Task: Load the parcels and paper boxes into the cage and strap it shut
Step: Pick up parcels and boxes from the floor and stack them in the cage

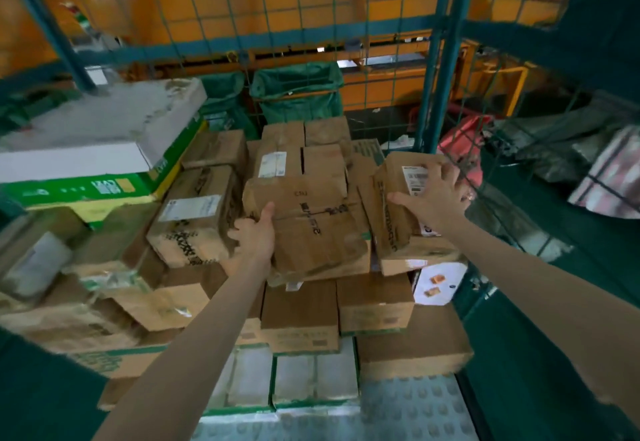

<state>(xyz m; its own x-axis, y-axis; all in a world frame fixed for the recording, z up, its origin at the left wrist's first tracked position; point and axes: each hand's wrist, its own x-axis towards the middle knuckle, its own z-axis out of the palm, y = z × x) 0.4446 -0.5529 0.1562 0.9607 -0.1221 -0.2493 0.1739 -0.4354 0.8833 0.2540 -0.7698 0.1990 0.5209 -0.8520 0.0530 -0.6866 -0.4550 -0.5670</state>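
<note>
The left hand (254, 233) grips the left edge of a creased brown parcel (311, 226), thumb on top and fingers curled under its side. The parcel lies tilted on top of the stacked boxes in the middle of the cage (446, 60). At three o'clock from it, the right hand (436, 198) holds a small box (394, 205) bearing a white label (414, 177), thumb against the near face and fingers wrapped over the far edge by the mesh wall. A green-and-white carton (86, 170) sits at ten o'clock. Green bags (298, 94) hang beyond the mesh at twelve o'clock.
</note>
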